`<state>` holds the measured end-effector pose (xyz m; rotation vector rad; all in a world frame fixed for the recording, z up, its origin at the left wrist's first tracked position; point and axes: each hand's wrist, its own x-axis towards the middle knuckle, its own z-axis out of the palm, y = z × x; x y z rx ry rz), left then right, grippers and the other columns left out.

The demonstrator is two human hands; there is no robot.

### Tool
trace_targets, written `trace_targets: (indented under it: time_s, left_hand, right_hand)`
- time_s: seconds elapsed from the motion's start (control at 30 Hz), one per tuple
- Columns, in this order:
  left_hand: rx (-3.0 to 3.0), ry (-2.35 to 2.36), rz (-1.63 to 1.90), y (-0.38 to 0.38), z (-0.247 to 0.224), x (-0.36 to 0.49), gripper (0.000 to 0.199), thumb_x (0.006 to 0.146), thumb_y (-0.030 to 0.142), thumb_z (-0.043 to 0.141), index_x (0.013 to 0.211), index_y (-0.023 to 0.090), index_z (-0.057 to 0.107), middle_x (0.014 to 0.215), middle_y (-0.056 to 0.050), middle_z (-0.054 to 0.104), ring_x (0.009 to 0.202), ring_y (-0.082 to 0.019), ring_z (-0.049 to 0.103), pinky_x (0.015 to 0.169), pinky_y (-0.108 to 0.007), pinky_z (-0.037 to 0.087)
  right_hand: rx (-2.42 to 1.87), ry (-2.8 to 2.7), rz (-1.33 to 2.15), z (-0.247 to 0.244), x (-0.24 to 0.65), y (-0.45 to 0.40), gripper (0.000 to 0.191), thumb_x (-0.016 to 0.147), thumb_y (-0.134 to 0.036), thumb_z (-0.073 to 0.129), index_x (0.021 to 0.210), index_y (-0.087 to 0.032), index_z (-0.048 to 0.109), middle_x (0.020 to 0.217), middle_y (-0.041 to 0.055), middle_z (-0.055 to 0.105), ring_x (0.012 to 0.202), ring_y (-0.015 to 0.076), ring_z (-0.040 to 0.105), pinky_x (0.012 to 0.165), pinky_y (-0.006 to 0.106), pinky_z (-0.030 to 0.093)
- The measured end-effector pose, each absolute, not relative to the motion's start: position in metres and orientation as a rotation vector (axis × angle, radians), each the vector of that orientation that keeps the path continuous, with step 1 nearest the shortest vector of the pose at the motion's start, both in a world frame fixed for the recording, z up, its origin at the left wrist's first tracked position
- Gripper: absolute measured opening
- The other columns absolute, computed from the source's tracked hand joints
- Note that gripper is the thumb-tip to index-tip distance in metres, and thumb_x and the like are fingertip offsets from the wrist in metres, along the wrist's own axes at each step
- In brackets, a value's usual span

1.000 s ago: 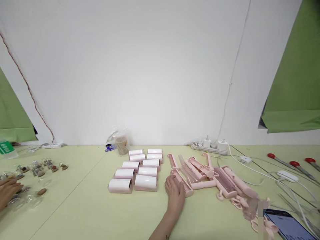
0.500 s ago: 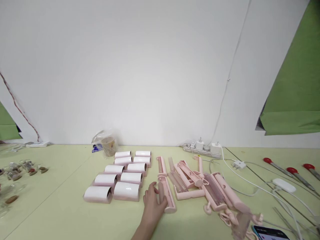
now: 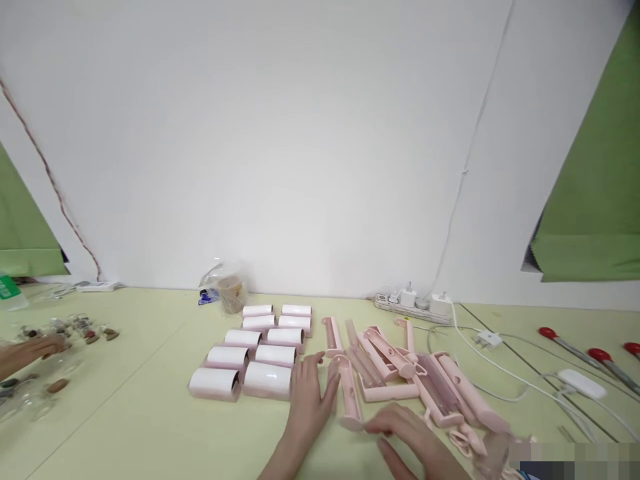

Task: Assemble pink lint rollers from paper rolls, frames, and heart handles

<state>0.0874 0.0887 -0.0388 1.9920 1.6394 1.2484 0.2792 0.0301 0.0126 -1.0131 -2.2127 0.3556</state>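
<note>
A pink trough-shaped case (image 3: 352, 398) with a rounded end lies lengthwise on the table between my two hands. My left hand (image 3: 309, 399) rests at its left side, fingers stretched forward and thumb apart, the thumb tip close to the case. At the near end of the case, my right hand (image 3: 413, 433) reaches in from the lower right, its index finger at the rounded end and the thumb apart from it. Two columns of white rolls (image 3: 267, 379) with pinkish sides stand left of my left hand. A smaller pink case (image 3: 332, 335) lies just behind.
Loose pink cases and parts (image 3: 390, 392) pile up on the right. Behind are a power strip (image 3: 414, 311) with chargers and a bagged tape roll (image 3: 231, 295). Red-ended tools (image 3: 570, 348) and white cables lie right. Another person's hand (image 3: 37, 351) is among small objects at far left.
My right hand has come in from the lower right to the case's near end. The view has shifted left. The clear piece beside the case no longer shows. Another person's hand has appeared.
</note>
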Motion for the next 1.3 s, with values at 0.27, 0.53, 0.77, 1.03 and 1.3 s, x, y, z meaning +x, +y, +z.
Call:
trace_targets:
  time_s: [0.27,0.53,0.77,1.03,1.3]
  left_hand:
    - [2.176,1.840,1.775,0.060,-0.038,0.007,0.011,0.081,0.022,0.037,0.086,0.021,0.047,0.083,-0.006,0.052,0.083,-0.020,0.049,0.072,-0.033,0.039]
    - [2.015,1.851,1.904,0.053,-0.028,-0.019,0.010,0.083,0.023,0.036,0.086,0.020,0.045,0.089,-0.007,0.049,0.091,-0.021,0.045,0.078,-0.035,0.036]
    - [1.600,1.558,1.822,0.035,-0.017,0.001,0.024,0.085,0.035,0.029,0.102,0.020,0.037,0.102,-0.008,0.044,0.095,-0.020,0.042,0.084,-0.037,0.035]
    - [1.343,1.426,1.175,0.043,-0.017,0.042,0.060,0.073,0.058,0.041,0.112,0.015,0.027,0.112,-0.017,0.043,0.095,-0.025,0.050,0.079,-0.038,0.041]
    - [1.567,1.444,0.761,0.060,0.013,0.053,0.052,0.066,0.061,0.046,0.094,0.017,0.047,0.079,-0.007,0.056,0.065,-0.022,0.057,0.043,-0.025,0.040]
  right_hand:
    - [-1.035,-2.390,0.004,-0.027,0.127,0.083,0.028,0.070,-0.018,0.056,0.098,-0.020,0.051,0.099,0.0063,0.056,0.090,0.0232,0.052,0.075,0.034,0.043]
    - [-1.194,-2.277,-0.008,-0.046,0.098,0.096,0.035,0.065,-0.011,0.059,0.098,-0.018,0.049,0.098,0.0091,0.055,0.094,0.0272,0.048,0.077,0.039,0.040]
    - [-1.209,-2.291,0.250,-0.036,0.137,0.061,0.041,0.069,-0.020,0.052,0.109,-0.023,0.044,0.100,0.0062,0.050,0.083,0.0211,0.053,0.068,0.031,0.043]
    - [-1.115,-1.171,1.643,-0.018,0.189,0.036,0.043,0.075,-0.044,0.053,0.111,-0.022,0.047,0.108,0.0055,0.057,0.099,0.0200,0.052,0.079,0.028,0.041]
    - [-0.520,-0.363,2.159,-0.028,0.186,0.026,0.036,0.075,-0.041,0.056,0.101,-0.017,0.054,0.095,0.0084,0.065,0.093,0.0227,0.058,0.084,0.038,0.041]
